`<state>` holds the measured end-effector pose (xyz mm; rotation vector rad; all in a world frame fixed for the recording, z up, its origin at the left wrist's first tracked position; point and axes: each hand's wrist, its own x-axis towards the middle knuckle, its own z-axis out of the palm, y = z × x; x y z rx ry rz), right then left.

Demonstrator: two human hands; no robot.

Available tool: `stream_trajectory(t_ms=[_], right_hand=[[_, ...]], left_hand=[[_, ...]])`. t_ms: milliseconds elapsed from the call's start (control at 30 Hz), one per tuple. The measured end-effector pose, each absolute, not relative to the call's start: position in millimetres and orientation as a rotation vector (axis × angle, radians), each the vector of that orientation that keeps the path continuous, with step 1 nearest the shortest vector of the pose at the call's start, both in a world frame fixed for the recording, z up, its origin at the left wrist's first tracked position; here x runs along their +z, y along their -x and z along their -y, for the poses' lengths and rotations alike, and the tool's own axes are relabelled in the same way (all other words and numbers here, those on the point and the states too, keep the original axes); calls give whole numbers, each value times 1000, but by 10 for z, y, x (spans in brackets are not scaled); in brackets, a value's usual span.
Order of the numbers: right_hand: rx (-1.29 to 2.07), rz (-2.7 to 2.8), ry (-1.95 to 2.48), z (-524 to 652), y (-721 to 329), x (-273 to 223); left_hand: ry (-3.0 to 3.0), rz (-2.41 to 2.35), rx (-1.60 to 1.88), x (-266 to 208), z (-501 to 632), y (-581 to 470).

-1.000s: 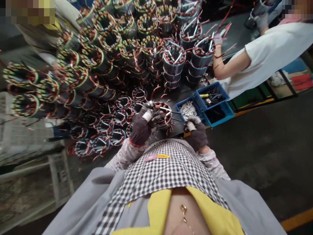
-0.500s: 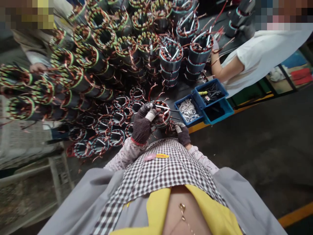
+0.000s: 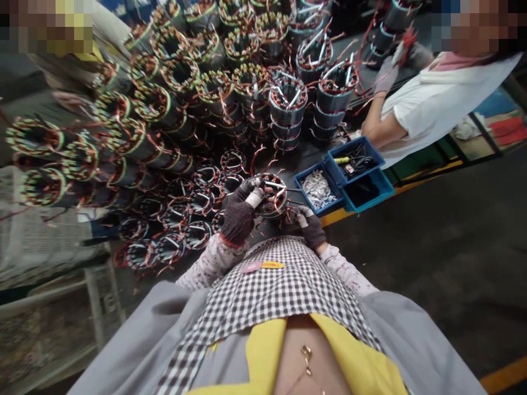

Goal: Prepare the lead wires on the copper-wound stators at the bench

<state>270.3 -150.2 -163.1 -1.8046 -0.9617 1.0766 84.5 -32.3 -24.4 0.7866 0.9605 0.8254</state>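
Close to my apron stands a motor stator (image 3: 280, 193), a ring of copper windings with white sleeves laid across its opening. My left hand (image 3: 244, 211), in a dark glove with bare or taped fingertips, is closed over the stator's left rim. Low on the right side, my right hand (image 3: 309, 224), gloved the same way, has its fingers closed at a bundle of copper wire ends (image 3: 288, 215) coming off the stator. The exact grip of its fingertips is partly hidden. Loose reddish wires (image 3: 258, 156) stick up from the stator's far side.
Blue bins stand to the right: one with white bits (image 3: 316, 189), one with tools (image 3: 356, 159), and a dark-looking one (image 3: 364, 189). Stacked stators (image 3: 288, 104) fill the back and left. A co-worker's gloved hand (image 3: 386, 75) is at the upper right; another person stands upper left.
The co-worker at the right has raised their hands away from the stacked stators, with red wires by them. My own hands have hardly moved; the view has shifted slightly.
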Motion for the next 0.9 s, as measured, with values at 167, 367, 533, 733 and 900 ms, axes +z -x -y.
stream_trajectory(t_ms=[167, 367, 533, 733, 900], right_hand=[[1162, 1010, 1883, 1476, -2745, -1527], [1194, 981, 1916, 1361, -2604, -1462], [1136, 1260, 1899, 1313, -2706, -1503], [1059, 1267, 2045, 1259, -2726, -1543], [1039, 1232, 1857, 1196, -2906, -1211]], left_hand=[[-747, -987, 905, -219, 354, -885], [-724, -948, 925, -230, 371, -884], [-707, -923, 924, -231, 358, -895], [-709, -944, 917, -218, 340, -891], [-804, -934, 920, -162, 407, -894]])
